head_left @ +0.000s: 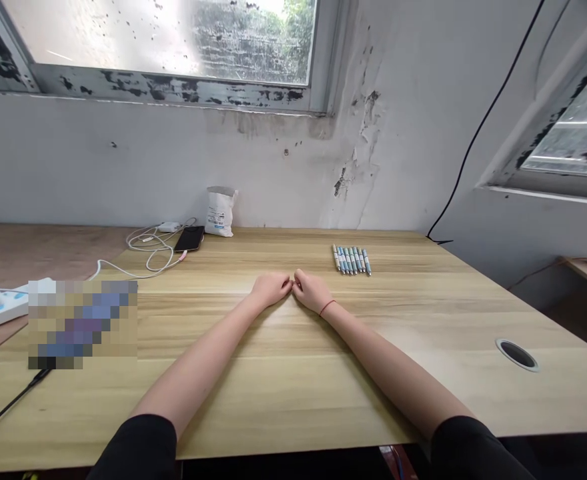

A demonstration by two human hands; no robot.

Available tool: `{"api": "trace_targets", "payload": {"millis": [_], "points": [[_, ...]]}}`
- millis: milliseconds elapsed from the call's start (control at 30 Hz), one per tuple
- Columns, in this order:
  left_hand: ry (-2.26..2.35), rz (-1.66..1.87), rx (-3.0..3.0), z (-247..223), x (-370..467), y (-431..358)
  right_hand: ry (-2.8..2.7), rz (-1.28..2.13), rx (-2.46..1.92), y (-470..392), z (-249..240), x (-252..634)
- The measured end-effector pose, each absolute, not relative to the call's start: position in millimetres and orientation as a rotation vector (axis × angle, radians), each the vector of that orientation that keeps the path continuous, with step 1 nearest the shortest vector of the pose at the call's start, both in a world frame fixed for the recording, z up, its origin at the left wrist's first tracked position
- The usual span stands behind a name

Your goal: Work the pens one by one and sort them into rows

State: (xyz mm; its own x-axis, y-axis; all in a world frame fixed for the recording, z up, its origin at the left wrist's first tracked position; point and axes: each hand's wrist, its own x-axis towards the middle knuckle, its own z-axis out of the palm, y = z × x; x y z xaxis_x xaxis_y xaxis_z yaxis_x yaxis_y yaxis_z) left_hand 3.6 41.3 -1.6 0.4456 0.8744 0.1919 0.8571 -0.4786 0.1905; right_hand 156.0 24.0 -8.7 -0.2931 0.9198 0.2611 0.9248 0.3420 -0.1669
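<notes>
My left hand [272,289] rests on the wooden table [273,407], curled into a loose fist. Beside it my right hand [311,290] is curled the same way, with a thin red string round the wrist. The knuckles of both hands meet or nearly meet, and nothing shows between the fingers. Behind and to the right of my right hand, several pens [352,260] in pale blue, green and beige lie side by side in a row.
A white packet [220,211] stands by the wall. Left of it lie a black phone [190,239], white cables [148,250] and a power strip [3,307]. A blurred-out object [86,323] is at the left. A round cable hole [517,355] is at the right.
</notes>
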Motion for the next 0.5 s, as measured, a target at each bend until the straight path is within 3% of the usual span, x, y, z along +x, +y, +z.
{"api": "trace_targets", "payload": {"millis": [500], "points": [[1.576,0.386,2.684,-2.8,2.5,42.7,-2.279,-0.054,-1.592,27.4,-13.9,156.8]]}}
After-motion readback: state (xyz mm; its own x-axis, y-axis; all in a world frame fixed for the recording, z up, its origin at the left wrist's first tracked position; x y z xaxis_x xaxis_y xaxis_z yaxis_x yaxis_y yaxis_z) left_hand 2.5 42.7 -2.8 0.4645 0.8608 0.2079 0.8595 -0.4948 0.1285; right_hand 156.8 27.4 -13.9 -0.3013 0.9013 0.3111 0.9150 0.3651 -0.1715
